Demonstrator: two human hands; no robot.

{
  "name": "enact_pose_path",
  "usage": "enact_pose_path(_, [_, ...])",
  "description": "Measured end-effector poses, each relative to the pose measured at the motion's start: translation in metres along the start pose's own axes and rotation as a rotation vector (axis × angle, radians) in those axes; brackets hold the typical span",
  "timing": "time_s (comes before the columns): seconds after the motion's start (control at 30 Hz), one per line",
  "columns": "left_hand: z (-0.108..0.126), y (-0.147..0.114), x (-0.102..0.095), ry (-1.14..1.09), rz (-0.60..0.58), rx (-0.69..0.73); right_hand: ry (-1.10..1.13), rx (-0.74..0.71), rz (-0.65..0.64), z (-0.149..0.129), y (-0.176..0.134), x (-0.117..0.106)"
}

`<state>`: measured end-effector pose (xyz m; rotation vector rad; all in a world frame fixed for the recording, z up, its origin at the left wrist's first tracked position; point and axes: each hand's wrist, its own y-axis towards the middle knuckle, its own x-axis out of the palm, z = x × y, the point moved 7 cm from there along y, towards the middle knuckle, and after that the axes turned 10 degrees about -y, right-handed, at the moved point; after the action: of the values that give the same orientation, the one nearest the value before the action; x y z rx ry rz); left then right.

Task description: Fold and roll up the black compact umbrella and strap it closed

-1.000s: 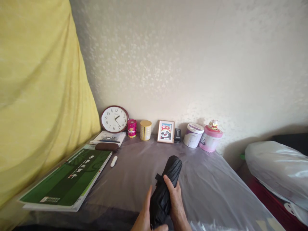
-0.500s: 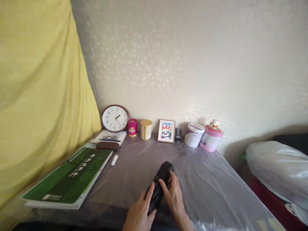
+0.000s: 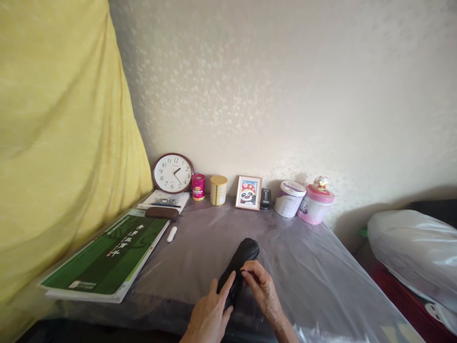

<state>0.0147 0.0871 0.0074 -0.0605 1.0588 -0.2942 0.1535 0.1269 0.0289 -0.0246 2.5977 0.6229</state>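
Observation:
A black folded umbrella (image 3: pixel 243 255) lies slantwise on the plastic-covered table, its rounded end pointing away from me. My left hand (image 3: pixel 211 309) grips its near part, with the thumb on one side and the fingers along the top. At the umbrella's right side is my right hand (image 3: pixel 260 286), thumb and forefinger pinched together close to the black fabric. What sits between those fingertips is too small to make out. The near end of the umbrella is partly hidden by my left hand.
Left lie a green book (image 3: pixel 107 257), a brown glasses case (image 3: pixel 162 213) and a small white stick-like item (image 3: pixel 172 234). Along the wall stand a clock (image 3: pixel 173 173), a pink tin (image 3: pixel 198 186), a yellow-lidded can (image 3: pixel 218 190), a panda picture frame (image 3: pixel 248 192) and two tubs (image 3: pixel 289 200).
My right hand has drawn back from lying on the umbrella into a pinch at its right side. The left hand keeps its hold. The view has shifted slightly.

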Motion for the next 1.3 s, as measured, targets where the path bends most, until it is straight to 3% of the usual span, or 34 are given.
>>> enact_pose_path(0.13, [0.004, -0.001, -0.003, 0.008, 0.023, 0.014, 0.151, 0.084, -0.059, -0.003, -0.002, 0.002])
enact_pose_path(0.43, [0.003, 0.0, 0.008, 0.083, 0.093, 0.053, 0.162, 0.196, -0.167, -0.008, 0.018, 0.018])
enact_pose_path(0.73, [-0.001, -0.004, 0.01, 0.042, 0.051, 0.043, -0.22, 0.22, -0.161, 0.004, 0.038, 0.031])
enact_pose_path(0.93, [-0.014, -0.011, 0.01, -0.068, 0.002, 0.053, 0.088, 0.442, -0.058, 0.02, 0.036, 0.02])
enact_pose_path(1.07, [-0.021, -0.018, 0.008, -0.126, -0.013, 0.026, 0.151, 0.386, 0.044, 0.015, 0.038, 0.0])
enact_pose_path(1.17, [-0.022, -0.021, 0.007, -0.145, 0.019, 0.047, 0.072, 0.285, -0.025, 0.002, 0.04, 0.002])
enact_pose_path(1.3, [-0.018, -0.021, 0.01, -0.127, 0.05, 0.124, -0.192, 0.068, -0.163, -0.017, 0.04, 0.018])
